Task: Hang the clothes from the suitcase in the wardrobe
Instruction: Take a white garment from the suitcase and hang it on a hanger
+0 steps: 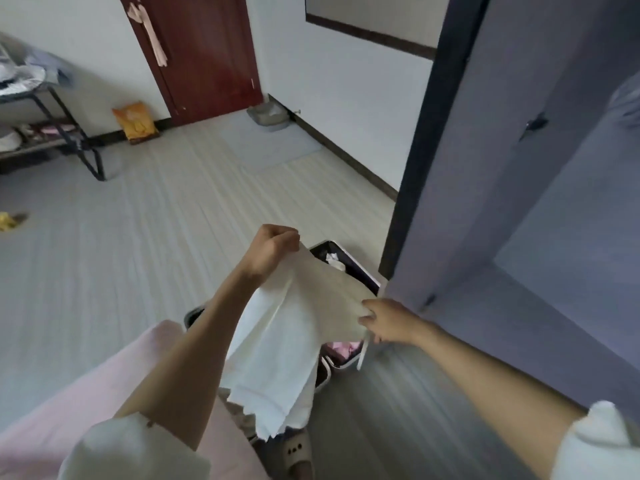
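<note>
A white garment (pixel 284 351) hangs between my two hands above the open suitcase (pixel 349 268) on the floor. My left hand (pixel 273 249) grips the garment's upper edge in a fist. My right hand (pixel 388 322) pinches the other end of that edge, where a white strap dangles. Pink clothing (pixel 341 349) shows inside the suitcase below the garment. The wardrobe (pixel 571 220) stands at the right with its door (pixel 460 140) swung open. Much of the suitcase is hidden behind the garment.
A dark red door (pixel 204 53) is at the back, with a yellow bag (pixel 135 121) on the floor beside it. A metal rack (pixel 45 133) with shoes stands at far left. A grey tray (pixel 268 116) sits by the back wall. My slippered foot (pixel 298 452) is below the garment.
</note>
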